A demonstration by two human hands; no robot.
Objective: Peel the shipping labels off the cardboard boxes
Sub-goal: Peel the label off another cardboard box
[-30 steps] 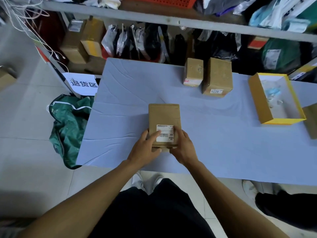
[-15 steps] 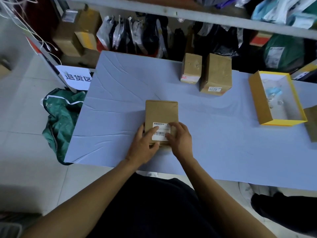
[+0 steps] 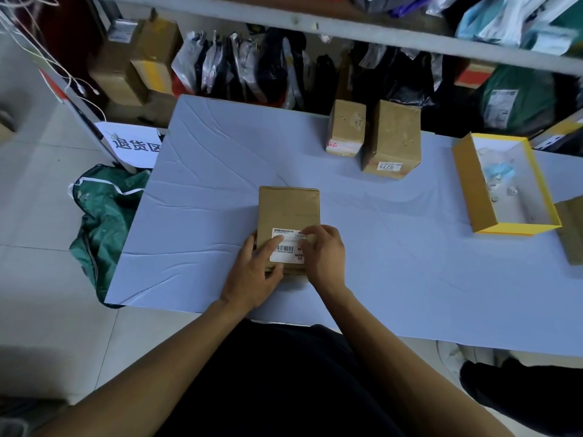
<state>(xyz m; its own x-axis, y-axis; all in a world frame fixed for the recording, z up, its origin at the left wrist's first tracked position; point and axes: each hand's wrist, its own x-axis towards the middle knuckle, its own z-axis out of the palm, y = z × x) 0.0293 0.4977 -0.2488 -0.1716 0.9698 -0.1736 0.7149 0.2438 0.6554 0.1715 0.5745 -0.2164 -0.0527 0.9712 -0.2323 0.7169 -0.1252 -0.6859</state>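
Note:
A brown cardboard box (image 3: pixel 288 209) lies flat on the pale blue table (image 3: pixel 208 197) in front of me. A white shipping label (image 3: pixel 286 254) with a barcode is stuck on its near half. My left hand (image 3: pixel 252 275) holds the box's near left side, thumb against the left edge and index finger laid across the label. My right hand (image 3: pixel 326 255) is at the label's right side, with curled fingertips pinching at its upper right corner. That hand hides the label's right edge.
Two more labelled cardboard boxes (image 3: pixel 345 127) (image 3: pixel 392 137) stand at the table's back. An open yellow box (image 3: pixel 473 190) and another brown box (image 3: pixel 572 228) sit at the right. A green bag (image 3: pixel 104 222) lies on the floor at left. Someone's dark shoe (image 3: pixel 520 392) is at bottom right.
My right hand has moved from the box's near right corner up onto the label's right side. My left index finger has slid farther up the label. The box has stayed put.

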